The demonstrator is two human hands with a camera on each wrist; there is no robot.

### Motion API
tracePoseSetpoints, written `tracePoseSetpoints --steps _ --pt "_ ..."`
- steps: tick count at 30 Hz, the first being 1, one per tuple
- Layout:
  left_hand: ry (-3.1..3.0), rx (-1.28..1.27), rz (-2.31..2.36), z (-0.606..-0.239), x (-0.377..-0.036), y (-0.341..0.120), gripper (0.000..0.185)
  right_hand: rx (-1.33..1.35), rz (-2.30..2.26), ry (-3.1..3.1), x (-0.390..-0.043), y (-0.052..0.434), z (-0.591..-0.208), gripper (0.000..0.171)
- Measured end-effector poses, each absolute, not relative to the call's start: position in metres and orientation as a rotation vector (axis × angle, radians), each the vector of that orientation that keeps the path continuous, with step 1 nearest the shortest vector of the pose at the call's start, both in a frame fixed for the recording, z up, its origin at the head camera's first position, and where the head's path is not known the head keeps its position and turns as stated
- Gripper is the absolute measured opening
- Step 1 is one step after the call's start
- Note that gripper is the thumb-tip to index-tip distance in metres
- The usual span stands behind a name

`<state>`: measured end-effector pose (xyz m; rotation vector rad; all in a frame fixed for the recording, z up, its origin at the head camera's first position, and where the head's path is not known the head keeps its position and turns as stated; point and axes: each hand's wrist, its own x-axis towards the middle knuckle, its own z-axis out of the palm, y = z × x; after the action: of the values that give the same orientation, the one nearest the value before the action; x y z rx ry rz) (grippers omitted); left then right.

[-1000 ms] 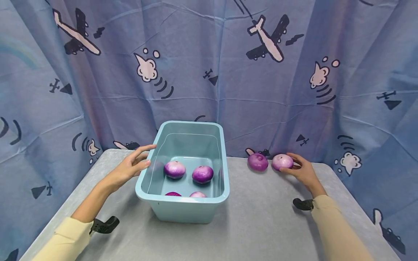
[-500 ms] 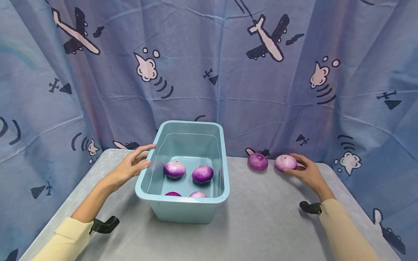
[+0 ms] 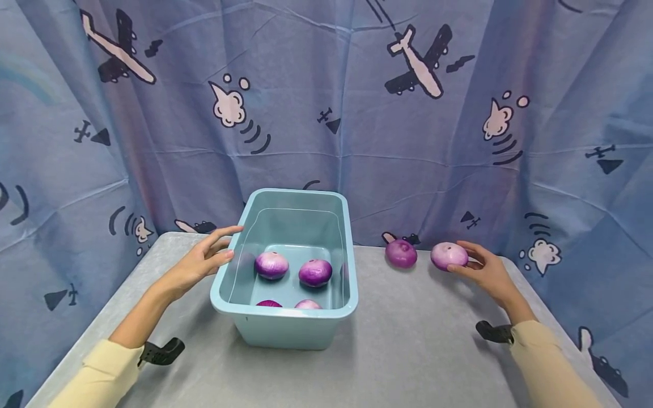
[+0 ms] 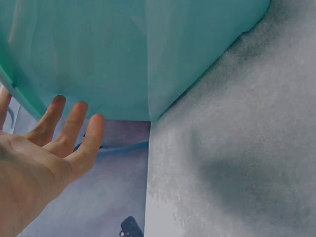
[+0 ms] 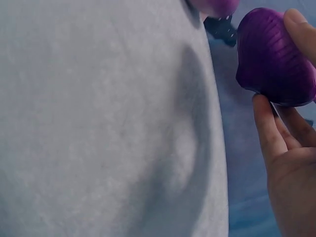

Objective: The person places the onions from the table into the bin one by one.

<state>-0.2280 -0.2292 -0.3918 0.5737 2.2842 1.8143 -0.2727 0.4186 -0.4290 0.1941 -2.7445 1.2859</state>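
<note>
My right hand (image 3: 487, 275) holds a pale purple-and-white red onion (image 3: 449, 256) between thumb and fingers at the back right of the table. In the right wrist view the onion (image 5: 274, 59) shows its dark purple underside, thumb on one side and fingertips on the other. Just left of it sits a darker red onion (image 3: 401, 254). A light blue plastic tub (image 3: 285, 331) stands left of centre, with several red onions inside, among them one pale (image 3: 272, 265) and one deep purple (image 3: 315, 273). My left hand (image 3: 191, 269) rests its fingertips at the tub's left rim, fingers fairly straight.
The grey table (image 3: 403, 345) carries the tub and the loose onions. A blue curtain (image 3: 377, 141) printed with planes hangs right behind its back edge and down both sides. Black straps with camera mounts (image 3: 162, 352) sit on both wrists.
The right hand has moved a little to the right with its onion, widening the gap to the darker onion. The left hand and the tub have stayed in place.
</note>
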Motion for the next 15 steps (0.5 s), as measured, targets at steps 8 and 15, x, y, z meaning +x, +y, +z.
tracePoseSetpoints --steps 8,15 --pt "2.291 0.592 1.808 -0.391 -0.23 -0.229 0.055 0.289 1.34 -2.693 -0.263 0.409 -0.414 0.075" --pt "2.304 0.594 1.808 -0.391 -0.229 -0.23 0.056 0.362 1.383 -2.665 -0.254 0.403 -0.405 0.07"
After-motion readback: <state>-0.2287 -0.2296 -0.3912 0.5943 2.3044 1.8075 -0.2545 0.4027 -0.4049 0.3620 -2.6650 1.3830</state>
